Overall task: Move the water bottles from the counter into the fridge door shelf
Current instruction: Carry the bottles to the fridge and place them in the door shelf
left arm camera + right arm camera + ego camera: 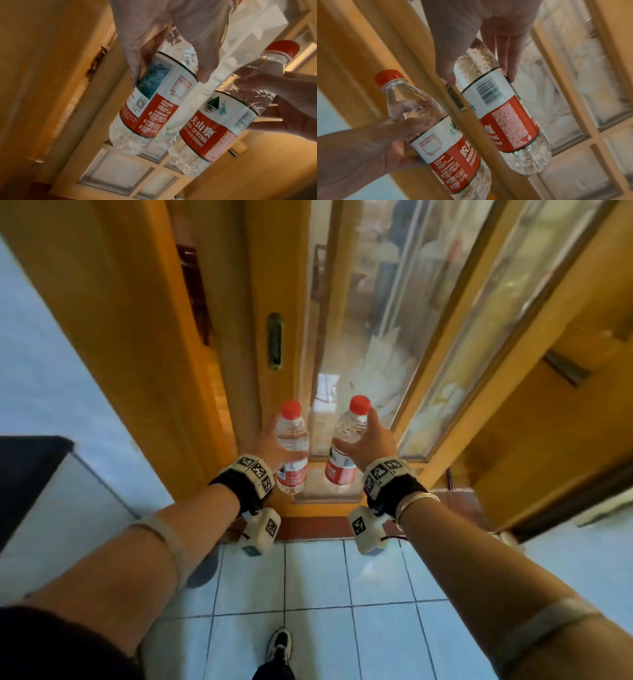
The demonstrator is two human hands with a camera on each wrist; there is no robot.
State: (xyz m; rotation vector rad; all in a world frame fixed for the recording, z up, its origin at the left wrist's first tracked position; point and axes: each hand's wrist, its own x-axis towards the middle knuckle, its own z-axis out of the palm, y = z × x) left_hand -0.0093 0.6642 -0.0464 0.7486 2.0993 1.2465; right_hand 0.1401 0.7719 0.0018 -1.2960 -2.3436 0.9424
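Observation:
I carry two clear water bottles with red caps and red-and-white labels, one in each hand, side by side at chest height. My left hand (pixel 270 445) grips the left bottle (pixel 292 446) around its upper body; the left wrist view shows fingers and thumb wrapped round this left bottle (pixel 154 97). My right hand (pixel 368 443) grips the right bottle (pixel 346 446) the same way, and its fingers curl round that bottle (pixel 501 108) in the right wrist view. Both bottles are upright, slightly tilted, close together but apart. No fridge is in view.
Directly ahead stands a yellow wooden sliding door (pixel 260 302) with frosted glass panes (pixel 370 337) and a recessed metal handle (pixel 274 341). A white appliance with a black top (pixel 51 491) stands at left. Pale tiled floor (pixel 376 594) lies below, with my shoe (pixel 279 645) on it.

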